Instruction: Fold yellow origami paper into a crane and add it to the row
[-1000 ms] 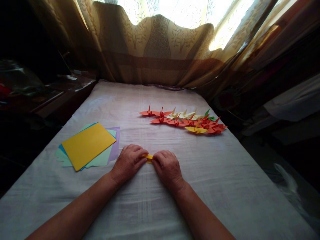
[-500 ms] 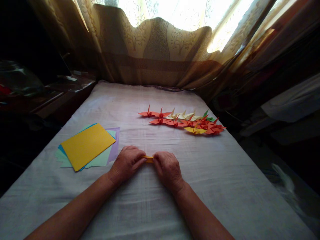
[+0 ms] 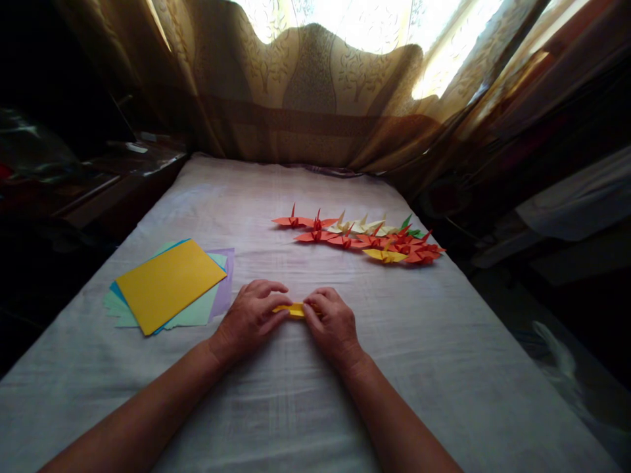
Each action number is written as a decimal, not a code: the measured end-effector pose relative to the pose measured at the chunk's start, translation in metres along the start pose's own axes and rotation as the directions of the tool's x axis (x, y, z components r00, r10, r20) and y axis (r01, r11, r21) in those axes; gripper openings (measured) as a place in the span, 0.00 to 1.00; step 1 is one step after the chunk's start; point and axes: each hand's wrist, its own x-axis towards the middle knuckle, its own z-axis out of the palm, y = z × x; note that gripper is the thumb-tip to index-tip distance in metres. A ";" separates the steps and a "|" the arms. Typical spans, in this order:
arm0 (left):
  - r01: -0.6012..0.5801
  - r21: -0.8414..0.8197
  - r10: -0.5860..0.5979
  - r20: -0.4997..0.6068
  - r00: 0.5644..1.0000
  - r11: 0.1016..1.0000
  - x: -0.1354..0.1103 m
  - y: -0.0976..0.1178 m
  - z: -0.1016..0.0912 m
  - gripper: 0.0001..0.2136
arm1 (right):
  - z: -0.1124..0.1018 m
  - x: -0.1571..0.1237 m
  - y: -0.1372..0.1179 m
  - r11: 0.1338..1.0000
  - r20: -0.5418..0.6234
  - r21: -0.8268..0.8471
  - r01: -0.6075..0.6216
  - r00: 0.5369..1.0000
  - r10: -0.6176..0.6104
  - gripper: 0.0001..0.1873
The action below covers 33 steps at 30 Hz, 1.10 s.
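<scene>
A small strip of folded yellow paper (image 3: pixel 296 311) is held between my two hands, just above or on the white cloth. My left hand (image 3: pixel 254 309) pinches its left end between thumb and a finger, with the index finger lifted off. My right hand (image 3: pixel 332 322) grips the right end, thumb in front and fingers behind, covering most of that end. Beyond my hands, to the right, stand several folded paper cranes: red ones (image 3: pixel 347 242), pale cream ones (image 3: pixel 367 226), a green one (image 3: pixel 413 231) and a yellow one (image 3: pixel 385 255).
Left of my hands lies a stack of paper, with a yellow sheet (image 3: pixel 170 286) on top and blue, mint and purple sheets (image 3: pixel 225 289) beneath. A white cloth (image 3: pixel 276 407) covers the table. A curtain (image 3: pixel 310 85) hangs behind; dark furniture (image 3: pixel 98 177) stands at the left.
The fingers of my left hand have loosened and the index finger has risen. More of the yellow paper now shows between my hands. The view has shifted slightly.
</scene>
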 end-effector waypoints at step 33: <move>-0.171 0.207 0.157 0.085 0.984 0.963 -0.005 -0.005 0.006 0.09 | -0.020 -0.002 0.002 0.917 0.201 -0.248 0.313 0.942 -0.268 0.10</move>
